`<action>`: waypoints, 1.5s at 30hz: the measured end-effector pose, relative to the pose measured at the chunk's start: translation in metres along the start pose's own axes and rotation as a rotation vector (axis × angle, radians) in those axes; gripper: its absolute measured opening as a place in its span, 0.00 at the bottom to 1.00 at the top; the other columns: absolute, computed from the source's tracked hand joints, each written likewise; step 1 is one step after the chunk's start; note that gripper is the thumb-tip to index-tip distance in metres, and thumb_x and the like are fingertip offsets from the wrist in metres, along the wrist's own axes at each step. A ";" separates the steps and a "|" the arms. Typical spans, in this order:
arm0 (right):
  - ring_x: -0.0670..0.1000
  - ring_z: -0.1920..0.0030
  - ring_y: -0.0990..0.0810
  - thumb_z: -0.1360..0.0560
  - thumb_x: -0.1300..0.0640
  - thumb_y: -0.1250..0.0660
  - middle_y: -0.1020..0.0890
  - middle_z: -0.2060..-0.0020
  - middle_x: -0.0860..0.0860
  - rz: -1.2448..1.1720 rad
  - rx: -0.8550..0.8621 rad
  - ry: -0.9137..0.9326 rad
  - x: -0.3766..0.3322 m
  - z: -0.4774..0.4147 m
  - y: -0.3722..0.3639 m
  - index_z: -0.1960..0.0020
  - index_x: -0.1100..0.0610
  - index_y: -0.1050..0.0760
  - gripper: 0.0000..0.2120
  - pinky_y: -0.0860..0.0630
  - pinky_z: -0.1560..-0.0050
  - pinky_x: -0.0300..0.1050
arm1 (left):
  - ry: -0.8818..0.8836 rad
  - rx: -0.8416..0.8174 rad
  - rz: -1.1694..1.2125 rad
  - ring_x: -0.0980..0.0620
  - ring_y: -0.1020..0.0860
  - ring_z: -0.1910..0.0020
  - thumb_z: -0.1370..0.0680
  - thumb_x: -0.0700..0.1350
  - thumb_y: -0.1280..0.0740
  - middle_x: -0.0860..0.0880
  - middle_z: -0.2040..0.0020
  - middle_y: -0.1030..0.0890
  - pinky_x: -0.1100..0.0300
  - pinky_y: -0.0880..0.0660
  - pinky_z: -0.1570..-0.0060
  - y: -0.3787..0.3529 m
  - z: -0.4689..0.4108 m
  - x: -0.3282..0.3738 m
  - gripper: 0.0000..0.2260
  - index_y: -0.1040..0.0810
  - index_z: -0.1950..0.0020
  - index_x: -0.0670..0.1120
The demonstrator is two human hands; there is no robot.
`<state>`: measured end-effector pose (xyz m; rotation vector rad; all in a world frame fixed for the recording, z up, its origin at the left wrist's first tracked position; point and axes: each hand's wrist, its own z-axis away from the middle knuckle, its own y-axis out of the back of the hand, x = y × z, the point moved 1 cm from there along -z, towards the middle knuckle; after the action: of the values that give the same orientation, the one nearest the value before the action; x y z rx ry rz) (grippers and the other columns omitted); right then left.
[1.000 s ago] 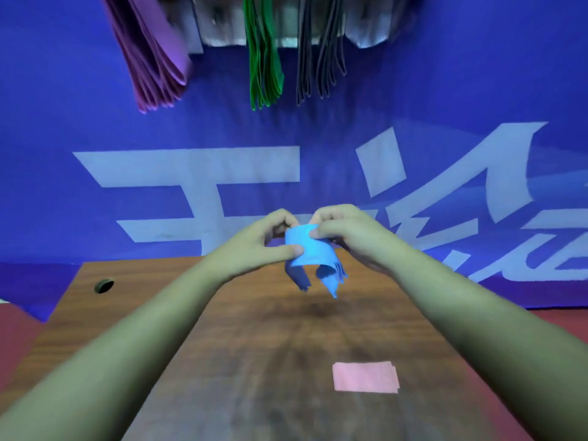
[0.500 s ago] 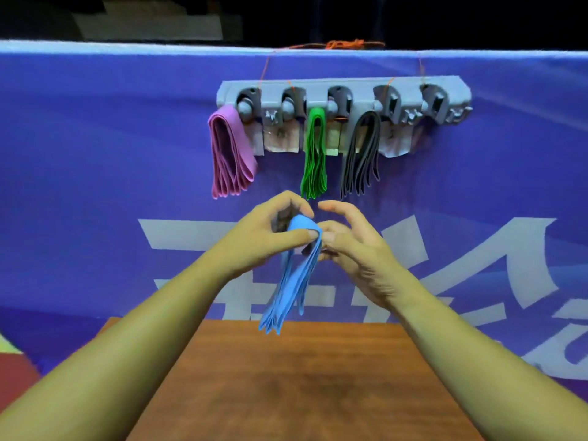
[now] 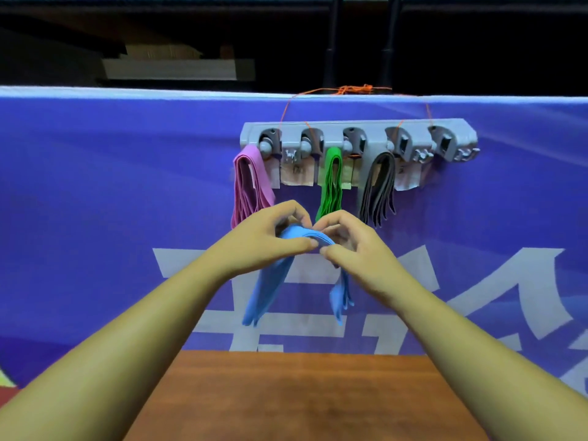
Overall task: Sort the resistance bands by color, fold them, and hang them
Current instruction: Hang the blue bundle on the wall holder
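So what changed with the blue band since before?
The left hand and right hand raised the blue band from over the table toward the rack, then spread its fold. Both still pinch it. The pink bands, green bands and black bands hang unchanged.

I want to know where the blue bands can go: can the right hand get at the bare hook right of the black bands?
Probably yes. The hook hangs bare up and right of the right hand, with nothing between them. That hand pinches the blue bands with the left hand.
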<state>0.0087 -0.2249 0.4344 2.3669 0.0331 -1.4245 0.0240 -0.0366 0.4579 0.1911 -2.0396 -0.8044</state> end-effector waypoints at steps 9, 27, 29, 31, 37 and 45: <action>0.48 0.63 0.25 0.27 0.53 0.33 0.19 0.62 0.50 0.327 0.113 0.142 -0.024 0.003 0.053 0.53 0.52 0.20 0.05 0.30 0.60 0.44 | -0.029 -0.183 0.060 0.40 0.27 0.59 0.29 0.52 0.28 0.43 0.53 0.21 0.43 0.26 0.56 -0.007 -0.024 0.014 0.20 0.30 0.41 0.54; 0.38 0.61 0.21 0.23 0.64 0.34 0.18 0.62 0.42 0.251 0.583 0.261 -0.027 0.004 0.183 0.48 0.60 0.20 0.06 0.26 0.56 0.32 | -0.150 0.297 0.281 0.55 0.20 0.58 0.26 0.50 0.27 0.47 0.54 0.16 0.62 0.26 0.55 -0.098 -0.143 0.101 0.09 0.21 0.50 0.48; 0.41 0.61 0.20 0.23 0.62 0.34 0.17 0.61 0.45 0.246 0.616 0.251 -0.026 -0.007 0.191 0.50 0.57 0.19 0.05 0.25 0.56 0.35 | -0.141 0.361 0.284 0.54 0.19 0.57 0.25 0.50 0.28 0.48 0.56 0.16 0.62 0.26 0.55 -0.101 -0.158 0.108 0.09 0.21 0.50 0.46; 0.45 0.58 0.18 0.23 0.60 0.34 0.15 0.59 0.46 0.251 0.629 0.244 -0.023 -0.017 0.197 0.50 0.54 0.19 0.06 0.23 0.55 0.38 | -0.130 0.408 0.232 0.56 0.20 0.59 0.23 0.50 0.30 0.53 0.59 0.17 0.62 0.27 0.57 -0.104 -0.171 0.109 0.08 0.22 0.50 0.47; 0.43 0.56 0.19 0.24 0.58 0.36 0.16 0.58 0.43 0.388 0.667 0.196 0.005 -0.040 0.198 0.50 0.49 0.18 0.09 0.26 0.56 0.30 | -0.074 0.438 -0.160 0.49 0.22 0.49 0.19 0.48 0.37 0.48 0.50 0.19 0.57 0.28 0.49 -0.126 -0.184 0.084 0.08 0.23 0.46 0.46; 0.46 0.52 0.21 0.22 0.61 0.37 0.16 0.51 0.48 0.526 0.656 0.259 0.033 -0.042 0.206 0.42 0.56 0.20 0.11 0.29 0.51 0.29 | -0.159 0.608 -0.422 0.42 0.21 0.52 0.18 0.43 0.39 0.43 0.52 0.18 0.48 0.27 0.55 -0.143 -0.185 0.081 0.07 0.23 0.45 0.42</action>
<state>0.1032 -0.4077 0.4865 2.7350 -1.0496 -0.9513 0.1011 -0.2681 0.4968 0.9485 -2.3847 -0.4239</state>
